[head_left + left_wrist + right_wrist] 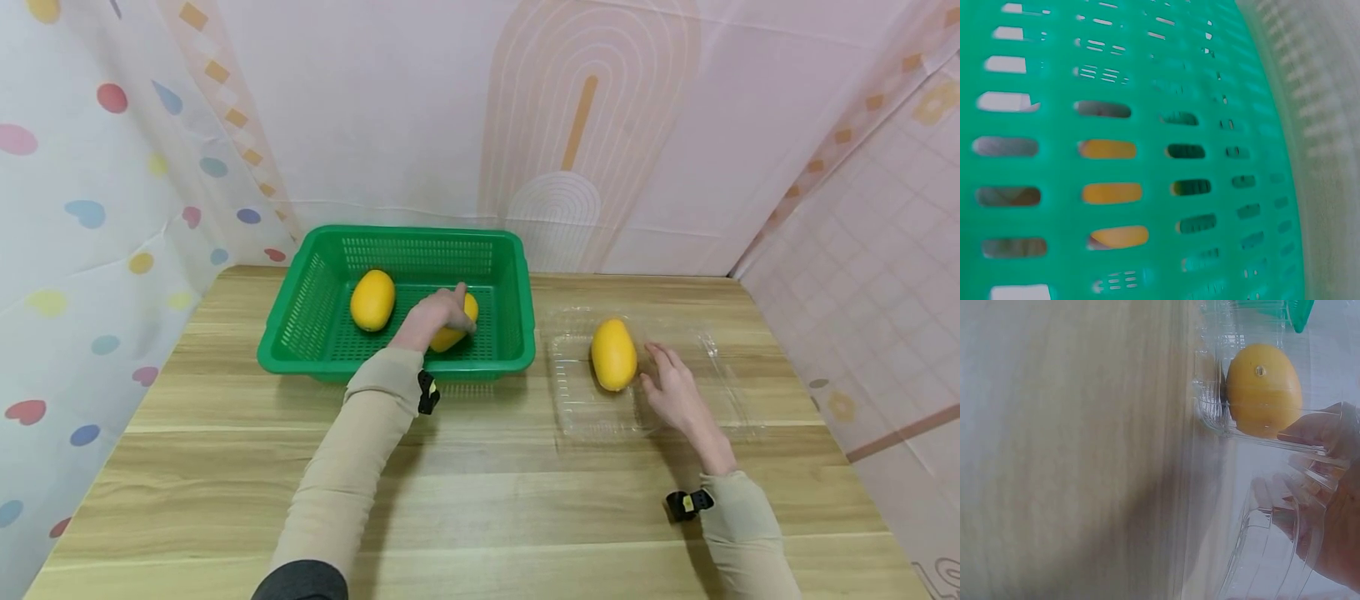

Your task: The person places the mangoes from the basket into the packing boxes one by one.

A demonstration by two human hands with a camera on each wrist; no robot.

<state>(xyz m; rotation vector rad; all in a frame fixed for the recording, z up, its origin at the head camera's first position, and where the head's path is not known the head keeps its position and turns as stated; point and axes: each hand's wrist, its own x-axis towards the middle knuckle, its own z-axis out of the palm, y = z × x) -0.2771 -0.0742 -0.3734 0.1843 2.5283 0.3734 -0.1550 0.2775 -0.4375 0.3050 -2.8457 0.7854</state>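
My left hand [441, 315] reaches over the front rim of a green plastic basket [396, 367] and grips a yellow mango [471, 308] inside it. A second mango [372, 300] lies to the left on the basket floor. Through the basket's slots, the left wrist view gives glimpses of the held mango [1112, 194]. On the right, a third mango [613, 355] sits in the left part of a clear plastic clamshell box [581, 417]. Beside that mango is my right hand [675, 390], fingers loosely bent and holding nothing. The right wrist view shows this mango's stem scar [1260, 371].
The wood-grain table [480, 500] carries the basket at the back left and the box at the back right. A patterned cloth [390, 100] hangs behind them, and more cloth [885, 250] borders the right side.
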